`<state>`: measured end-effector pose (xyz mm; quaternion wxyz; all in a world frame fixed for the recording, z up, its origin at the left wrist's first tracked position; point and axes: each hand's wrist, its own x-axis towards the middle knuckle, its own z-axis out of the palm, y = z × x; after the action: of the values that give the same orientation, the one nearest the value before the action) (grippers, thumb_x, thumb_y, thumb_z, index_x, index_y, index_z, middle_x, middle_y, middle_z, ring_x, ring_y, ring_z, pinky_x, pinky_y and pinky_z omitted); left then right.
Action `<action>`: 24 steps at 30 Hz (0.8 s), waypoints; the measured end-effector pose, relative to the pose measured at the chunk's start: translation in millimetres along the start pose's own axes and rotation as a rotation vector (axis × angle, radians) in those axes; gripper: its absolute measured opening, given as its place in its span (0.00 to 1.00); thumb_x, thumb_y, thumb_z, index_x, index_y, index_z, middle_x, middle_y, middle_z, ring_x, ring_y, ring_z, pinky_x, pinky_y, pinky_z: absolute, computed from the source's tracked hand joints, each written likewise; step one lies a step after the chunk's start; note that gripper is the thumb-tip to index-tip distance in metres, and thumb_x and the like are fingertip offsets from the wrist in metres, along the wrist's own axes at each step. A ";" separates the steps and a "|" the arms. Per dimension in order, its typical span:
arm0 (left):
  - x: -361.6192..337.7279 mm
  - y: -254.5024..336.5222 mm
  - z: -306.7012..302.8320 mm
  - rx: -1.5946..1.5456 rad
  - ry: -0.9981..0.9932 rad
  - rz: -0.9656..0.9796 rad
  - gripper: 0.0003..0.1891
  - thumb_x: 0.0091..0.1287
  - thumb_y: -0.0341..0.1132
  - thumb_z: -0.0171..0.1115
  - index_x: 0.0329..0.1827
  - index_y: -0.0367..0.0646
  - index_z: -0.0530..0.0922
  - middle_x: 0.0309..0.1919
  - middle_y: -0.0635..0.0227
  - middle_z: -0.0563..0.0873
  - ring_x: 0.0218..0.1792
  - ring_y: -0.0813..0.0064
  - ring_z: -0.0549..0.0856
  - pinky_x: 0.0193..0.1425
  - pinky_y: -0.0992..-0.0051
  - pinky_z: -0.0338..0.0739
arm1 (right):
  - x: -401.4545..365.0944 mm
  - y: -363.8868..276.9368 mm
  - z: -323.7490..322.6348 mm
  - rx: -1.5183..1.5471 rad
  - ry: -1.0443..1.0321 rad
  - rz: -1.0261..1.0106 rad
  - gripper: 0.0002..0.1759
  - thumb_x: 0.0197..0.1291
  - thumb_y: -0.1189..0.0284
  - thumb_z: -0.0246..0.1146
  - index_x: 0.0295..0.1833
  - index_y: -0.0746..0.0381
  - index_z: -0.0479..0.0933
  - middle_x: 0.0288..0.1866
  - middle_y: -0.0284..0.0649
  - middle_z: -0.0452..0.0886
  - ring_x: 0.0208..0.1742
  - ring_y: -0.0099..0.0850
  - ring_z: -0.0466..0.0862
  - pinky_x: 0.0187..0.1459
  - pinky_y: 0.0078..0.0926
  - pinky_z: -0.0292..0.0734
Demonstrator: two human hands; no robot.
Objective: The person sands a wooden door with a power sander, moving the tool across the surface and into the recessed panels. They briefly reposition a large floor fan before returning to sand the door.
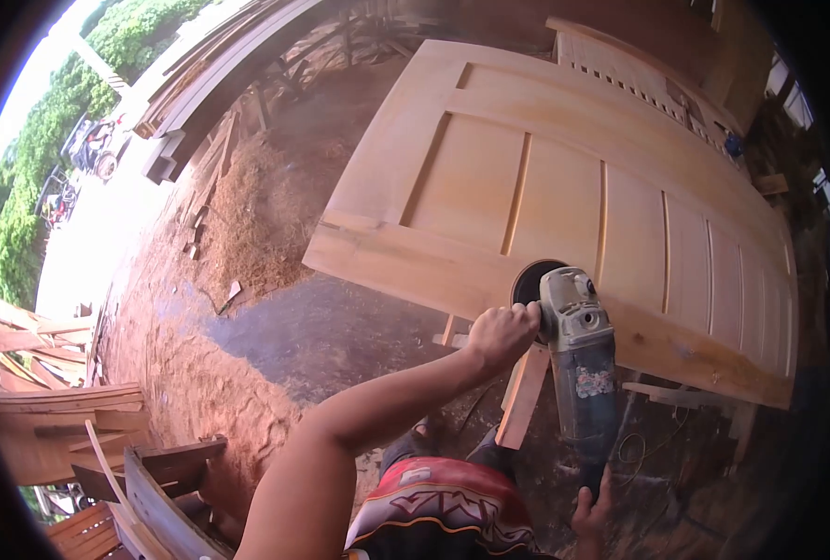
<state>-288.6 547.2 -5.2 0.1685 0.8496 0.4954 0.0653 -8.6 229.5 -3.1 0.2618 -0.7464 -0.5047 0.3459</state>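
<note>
Closest in, the right fingers [605, 487] wrap the rear end of the power tool [585, 392]; farther along, the left fingers [524, 318] clench beside its head, apparently around a side grip they hide, a spread hold that likely steadies the body. Just past the left fingers, the disc [529, 283] overlaps the near edge of the panelled door [564, 205], lying flat, probably for reach across its face. Beyond, sawdust [270, 201] heaps on the floor [312, 327].

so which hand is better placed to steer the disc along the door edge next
Probably the left hand: it grips the angle grinder near its head, close beside the black disc and the paneled wooden door. The right hand is at the tool's rear, farther from the disc.
</note>
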 end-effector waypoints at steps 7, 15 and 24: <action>-85.0 -160.5 -69.6 0.008 0.007 -0.290 0.06 0.71 0.29 0.56 0.45 0.36 0.72 0.38 0.47 0.89 0.40 0.46 0.92 0.41 0.53 0.86 | 70.2 -118.0 89.3 -0.073 -0.207 -0.302 0.32 0.71 0.64 0.63 0.73 0.75 0.70 0.59 0.68 0.83 0.61 0.64 0.84 0.63 0.49 0.79; -101.2 -282.6 -106.7 0.053 0.080 -0.405 0.05 0.69 0.27 0.55 0.44 0.35 0.72 0.38 0.43 0.89 0.40 0.43 0.91 0.44 0.50 0.85 | 148.4 -213.1 162.5 -0.115 -0.219 -0.588 0.33 0.69 0.63 0.66 0.75 0.69 0.71 0.47 0.64 0.86 0.53 0.61 0.88 0.53 0.47 0.83; 47.0 -339.6 -144.6 0.119 0.089 -0.296 0.07 0.66 0.25 0.58 0.45 0.33 0.73 0.36 0.46 0.90 0.39 0.43 0.91 0.43 0.49 0.85 | 281.0 -264.9 163.6 -0.111 -0.146 -0.576 0.31 0.73 0.64 0.63 0.75 0.69 0.71 0.65 0.63 0.81 0.68 0.58 0.81 0.68 0.44 0.76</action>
<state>-583.6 773.5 8.1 0.1033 0.7721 0.6253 0.0479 -217.2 592.5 20.0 0.2710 -0.5590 -0.7311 0.2820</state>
